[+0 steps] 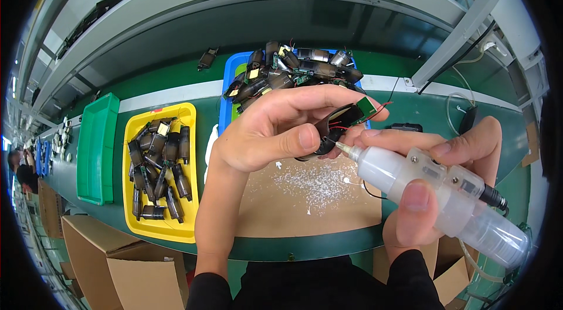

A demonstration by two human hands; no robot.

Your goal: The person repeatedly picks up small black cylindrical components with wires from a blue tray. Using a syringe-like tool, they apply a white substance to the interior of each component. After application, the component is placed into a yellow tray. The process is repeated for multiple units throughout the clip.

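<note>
My left hand grips a dark cylindrical housing, tilted, with its fingers curled over the far side and the thumb in front. A small green circuit board with thin red wires sticks out at its right end. In my right hand is a translucent white glue dispenser, held with the thumb below and the fingers above. The nozzle points up and left, its thin tip at the housing's near opening by the red wires. Whether it touches inside I cannot tell.
Beneath my hands lies a brown cardboard sheet scattered with white specks. A yellow tray of dark cylindrical parts stands left, beside a green tray. Behind, a blue tray is heaped with similar parts. Cardboard boxes stand below the bench.
</note>
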